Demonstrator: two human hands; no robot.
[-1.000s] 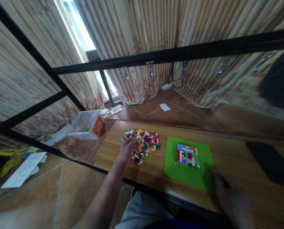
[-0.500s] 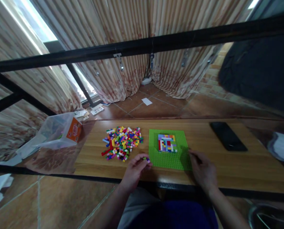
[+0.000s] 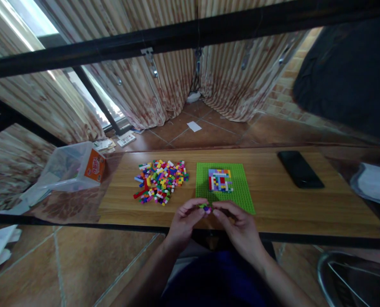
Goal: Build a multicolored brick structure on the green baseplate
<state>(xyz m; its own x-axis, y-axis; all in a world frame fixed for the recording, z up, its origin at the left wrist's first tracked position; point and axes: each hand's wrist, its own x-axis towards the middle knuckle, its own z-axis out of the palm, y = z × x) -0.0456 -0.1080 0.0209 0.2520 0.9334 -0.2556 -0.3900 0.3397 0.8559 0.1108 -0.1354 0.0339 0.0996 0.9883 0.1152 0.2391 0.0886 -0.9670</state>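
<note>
Black phone: lies flat on the wooden table, right of centre. Clear plastic box with orange label: centre left, just off the table's left end. Striped curtains: upper centre. Black frame bar: crosses the top. White paper slip: on the tiled floor, above centre.

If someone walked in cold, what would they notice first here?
Probably the bright pile of loose bricks left of centre on the wooden table, beside a green baseplate bearing a multicoloured brick patch. At the near edge, the left hand and right hand meet, fingers pinching small bricks.
</note>
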